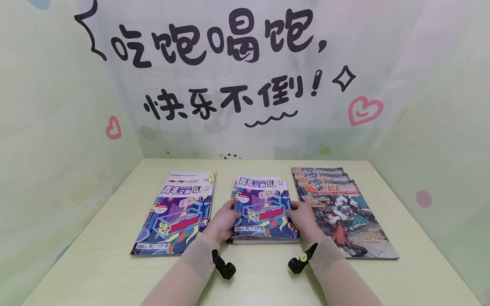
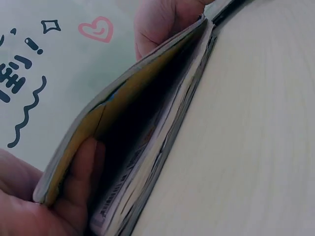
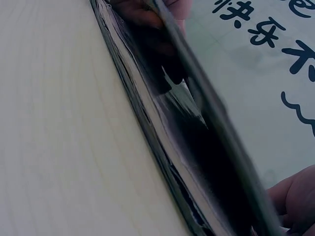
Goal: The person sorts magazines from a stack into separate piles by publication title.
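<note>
A magazine [image 1: 264,204] with a purple and blue cover is held over the middle stack of magazines [image 1: 264,241]. My left hand [image 1: 223,221] grips its left edge, and my right hand [image 1: 305,219] grips the right edge. In the left wrist view, the left hand's fingers [image 2: 83,182] reach under the magazine, inside a dark gap above the magazines below. The right wrist view shows the same kind of gap, with the right hand [image 3: 300,199] at the held magazine's edge. The lower covers are mostly hidden.
At the left lies a stack of magazines [image 1: 172,225], topped by a matching purple and blue cover. To the right, several overlapping comic-style magazines [image 1: 344,221] lie fanned. The pale wooden table [image 1: 260,280] meets printed cloth walls [image 1: 245,140] at its back and sides.
</note>
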`<move>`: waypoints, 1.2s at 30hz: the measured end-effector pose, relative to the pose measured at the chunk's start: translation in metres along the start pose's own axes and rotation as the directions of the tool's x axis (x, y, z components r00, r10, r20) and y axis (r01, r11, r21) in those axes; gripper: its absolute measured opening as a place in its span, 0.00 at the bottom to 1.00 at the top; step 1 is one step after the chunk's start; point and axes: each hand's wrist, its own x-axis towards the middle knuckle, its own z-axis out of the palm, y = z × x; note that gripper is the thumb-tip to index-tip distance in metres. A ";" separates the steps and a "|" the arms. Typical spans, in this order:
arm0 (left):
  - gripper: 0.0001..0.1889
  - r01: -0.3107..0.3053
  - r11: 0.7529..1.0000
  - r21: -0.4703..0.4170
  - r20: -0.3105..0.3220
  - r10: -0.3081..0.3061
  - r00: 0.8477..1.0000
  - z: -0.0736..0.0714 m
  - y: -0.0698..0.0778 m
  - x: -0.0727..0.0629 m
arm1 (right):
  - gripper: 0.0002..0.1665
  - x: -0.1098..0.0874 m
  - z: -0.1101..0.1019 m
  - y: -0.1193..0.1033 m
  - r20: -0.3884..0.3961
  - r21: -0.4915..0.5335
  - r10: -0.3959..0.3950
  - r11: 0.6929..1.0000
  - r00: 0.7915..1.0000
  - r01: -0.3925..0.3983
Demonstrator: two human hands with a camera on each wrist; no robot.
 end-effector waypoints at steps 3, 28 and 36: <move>0.34 0.016 0.999 -0.049 -0.010 -0.017 1.000 -0.001 -0.001 0.001 | 0.28 0.001 0.000 0.001 0.002 0.031 -0.004 1.000 1.000 0.004; 0.31 0.008 0.999 -0.036 -0.040 -0.010 0.999 -0.003 0.000 -0.002 | 0.29 0.002 -0.001 -0.002 0.015 0.146 0.017 0.989 1.000 -0.019; 0.31 0.025 0.999 0.039 -0.045 -0.023 0.999 -0.007 0.006 -0.002 | 0.29 0.000 0.001 -0.008 -0.007 0.081 -0.003 0.997 1.000 0.004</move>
